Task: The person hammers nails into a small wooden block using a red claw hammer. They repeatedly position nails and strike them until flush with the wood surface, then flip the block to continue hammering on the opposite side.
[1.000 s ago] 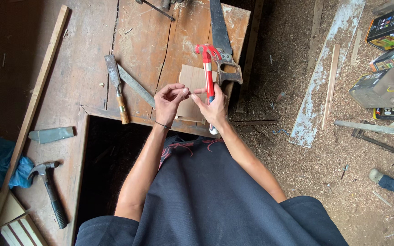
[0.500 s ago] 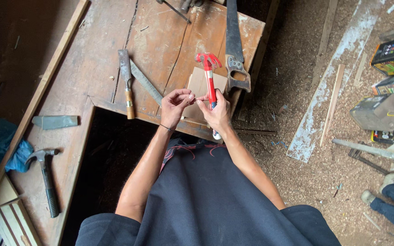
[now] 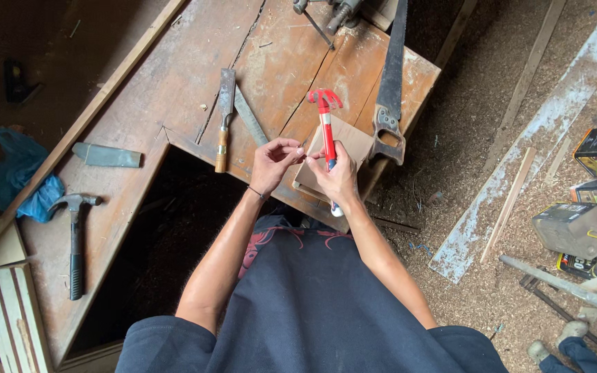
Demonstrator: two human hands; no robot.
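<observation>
**Hammer in hand, something small pinched over the wooden piece**

We look straight down at the table (image 3: pixel 174 90), and both hands meet near its front edge. The right hand (image 3: pixel 336 176) has its fingers clenched around the shaft of a small red hammer (image 3: pixel 326 128), whose claw head points up toward 12 o'clock. The same hand rests on a flat, pale wooden piece (image 3: pixel 350 141) lying on the table just at the notch. The left hand (image 3: pixel 271 162) sits directly at 9 o'clock of the right one, thumb and fingertips pinched tight together on something too small to make out, possibly a nail.

As for progress: the hammer head is up and clear of the wood, and no nail shows standing in the piece, so by my reading any striking is yet to come.

Around them: a chisel (image 3: pixel 224 117) with a wooden handle lies at 10 o'clock of the hands, a metal ruler (image 3: pixel 250 124) just beside it. A handsaw (image 3: pixel 390 83) runs away at 1 o'clock. Well apart, at 8 o'clock, a bigger dark hammer (image 3: pixel 75 242) lies idle.
</observation>
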